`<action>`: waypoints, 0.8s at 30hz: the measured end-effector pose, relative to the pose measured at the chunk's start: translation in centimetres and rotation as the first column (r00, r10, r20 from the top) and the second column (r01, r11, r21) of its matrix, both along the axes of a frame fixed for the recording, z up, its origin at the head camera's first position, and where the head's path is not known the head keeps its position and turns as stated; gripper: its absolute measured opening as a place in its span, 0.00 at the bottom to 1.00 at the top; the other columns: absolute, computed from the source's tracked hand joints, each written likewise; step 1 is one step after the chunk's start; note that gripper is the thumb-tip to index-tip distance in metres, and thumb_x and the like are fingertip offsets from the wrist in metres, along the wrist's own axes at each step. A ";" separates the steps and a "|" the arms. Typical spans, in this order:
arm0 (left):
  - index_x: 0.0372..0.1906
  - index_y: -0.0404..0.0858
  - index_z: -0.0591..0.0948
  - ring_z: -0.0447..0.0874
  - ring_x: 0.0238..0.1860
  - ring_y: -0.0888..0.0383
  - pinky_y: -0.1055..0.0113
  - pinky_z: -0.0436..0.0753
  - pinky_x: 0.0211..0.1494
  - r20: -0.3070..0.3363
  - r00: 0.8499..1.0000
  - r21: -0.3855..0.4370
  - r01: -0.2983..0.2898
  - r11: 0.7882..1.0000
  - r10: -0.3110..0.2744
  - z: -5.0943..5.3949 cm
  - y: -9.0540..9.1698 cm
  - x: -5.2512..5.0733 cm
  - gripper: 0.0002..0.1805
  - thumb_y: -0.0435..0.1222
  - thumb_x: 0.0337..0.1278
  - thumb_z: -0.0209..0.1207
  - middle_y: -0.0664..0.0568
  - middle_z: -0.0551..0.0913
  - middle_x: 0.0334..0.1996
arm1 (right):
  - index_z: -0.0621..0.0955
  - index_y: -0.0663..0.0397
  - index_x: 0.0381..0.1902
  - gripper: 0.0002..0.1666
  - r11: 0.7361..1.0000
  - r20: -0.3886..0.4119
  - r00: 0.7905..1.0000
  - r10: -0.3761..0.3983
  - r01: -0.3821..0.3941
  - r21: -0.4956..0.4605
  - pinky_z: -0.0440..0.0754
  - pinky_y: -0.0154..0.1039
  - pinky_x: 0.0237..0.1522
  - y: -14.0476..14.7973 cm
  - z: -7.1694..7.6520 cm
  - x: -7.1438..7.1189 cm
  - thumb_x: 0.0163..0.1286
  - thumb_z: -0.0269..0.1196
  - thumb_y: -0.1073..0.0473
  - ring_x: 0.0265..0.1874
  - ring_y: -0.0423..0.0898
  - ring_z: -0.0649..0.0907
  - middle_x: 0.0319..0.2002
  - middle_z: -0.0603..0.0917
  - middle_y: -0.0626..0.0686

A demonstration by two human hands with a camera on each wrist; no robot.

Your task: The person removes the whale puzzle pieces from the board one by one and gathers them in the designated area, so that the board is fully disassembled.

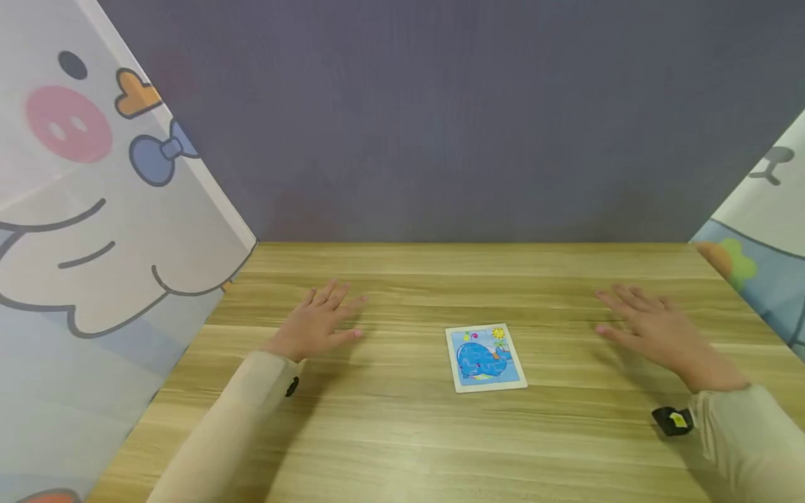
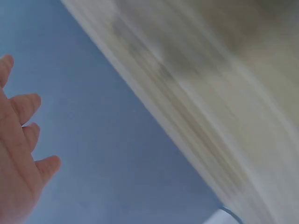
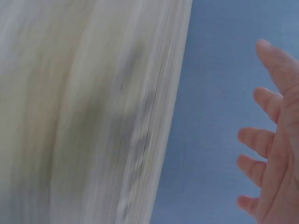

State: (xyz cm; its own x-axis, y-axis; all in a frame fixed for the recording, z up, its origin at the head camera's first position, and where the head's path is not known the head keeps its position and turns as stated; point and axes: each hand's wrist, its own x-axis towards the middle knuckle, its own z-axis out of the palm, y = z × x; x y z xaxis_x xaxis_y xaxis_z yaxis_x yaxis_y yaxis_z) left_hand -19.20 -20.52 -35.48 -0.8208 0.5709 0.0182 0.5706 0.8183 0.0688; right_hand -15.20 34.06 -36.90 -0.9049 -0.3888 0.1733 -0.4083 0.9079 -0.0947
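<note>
A small jigsaw puzzle (image 1: 486,358) with a blue whale picture and a white border lies flat on the table, between the two hands. To its left is my left hand (image 1: 318,327), fingers spread and holding nothing. My right hand (image 1: 654,332) is on the other side, its fingers also spread and holding nothing. Both hands are apart from the puzzle. In the left wrist view the left hand (image 2: 16,149) shows its palm side at the left edge. The right wrist view has the right hand (image 3: 275,140) at its right edge.
The wood-grain table (image 1: 402,447) meets a dark grey-blue panel (image 1: 440,126) at its back edge. Cartoon-printed sheets flank it, one on the left (image 1: 126,265) and one on the right (image 1: 767,230). A black wrist device (image 1: 671,420) sits by the right cuff.
</note>
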 end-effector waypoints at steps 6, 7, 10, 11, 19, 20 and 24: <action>0.73 0.48 0.63 0.45 0.73 0.39 0.39 0.48 0.69 0.007 0.996 -0.032 0.087 0.996 -0.087 0.3 3.1 -0.1 0.36 0.59 0.64 0.50 0.39 0.55 0.73 | 0.69 0.63 0.65 0.38 0.993 -0.038 0.996 0.080 -0.083 -0.088 0.66 0.69 0.50 -0.7 -0.8 -0.7 0.66 0.62 0.45 0.54 0.71 0.73 0.58 0.73 0.72; 0.73 0.49 0.62 0.44 0.74 0.40 0.39 0.49 0.69 0.013 0.995 -0.048 0.102 0.994 -0.102 0.3 3.6 0.0 0.36 0.60 0.64 0.49 0.40 0.55 0.73 | 0.70 0.64 0.65 0.37 0.991 -0.033 0.996 0.085 -0.088 -0.099 0.67 0.68 0.50 -0.9 -0.9 -0.8 0.66 0.62 0.46 0.53 0.71 0.74 0.57 0.73 0.73; 0.73 0.48 0.62 0.45 0.74 0.40 0.40 0.49 0.70 0.041 0.987 -0.082 0.159 0.984 -0.156 0.2 5.3 0.1 0.37 0.60 0.65 0.47 0.40 0.54 0.73 | 0.72 0.67 0.61 0.35 0.986 -0.038 0.994 0.100 -0.104 -0.128 0.71 0.65 0.49 -1.6 -1.1 -1.0 0.66 0.63 0.48 0.50 0.72 0.76 0.55 0.75 0.73; 0.73 0.48 0.62 0.44 0.74 0.41 0.40 0.50 0.70 0.050 0.984 -0.095 0.175 0.980 -0.171 0.1 5.8 0.1 0.37 0.61 0.65 0.47 0.40 0.54 0.73 | 0.73 0.68 0.61 0.34 0.984 -0.039 0.994 0.105 -0.109 -0.140 0.71 0.65 0.48 -1.9 -1.1 -1.1 0.66 0.63 0.48 0.49 0.72 0.77 0.55 0.75 0.73; 0.73 0.52 0.62 0.44 0.75 0.46 0.44 0.48 0.72 0.081 0.964 -0.171 0.262 0.950 -0.252 -0.8 9.4 0.2 0.36 0.63 0.64 0.45 0.45 0.54 0.74 | 0.76 0.68 0.56 0.30 0.969 -0.075 0.992 0.099 -0.113 -0.218 0.74 0.64 0.46 -4.0 -1.2 -1.7 0.64 0.66 0.51 0.47 0.70 0.78 0.51 0.77 0.72; 0.73 0.53 0.62 0.44 0.75 0.46 0.45 0.48 0.72 0.082 0.963 -0.178 0.269 0.947 -0.258 -0.8 9.8 0.2 0.36 0.63 0.64 0.44 0.45 0.54 0.74 | 0.76 0.68 0.56 0.30 0.968 -0.072 0.993 0.096 -0.110 -0.225 0.74 0.64 0.46 -4.2 -1.2 -1.7 0.64 0.66 0.52 0.47 0.70 0.78 0.51 0.77 0.73; 0.73 0.55 0.61 0.43 0.75 0.48 0.45 0.48 0.72 0.095 0.959 -0.195 0.282 0.939 -0.269 -1.1 11.0 0.4 0.36 0.63 0.64 0.46 0.47 0.55 0.74 | 0.76 0.68 0.56 0.28 0.963 -0.031 0.996 0.087 -0.092 -0.251 0.76 0.62 0.43 -4.8 -1.1 -2.0 0.64 0.66 0.54 0.45 0.68 0.79 0.51 0.77 0.72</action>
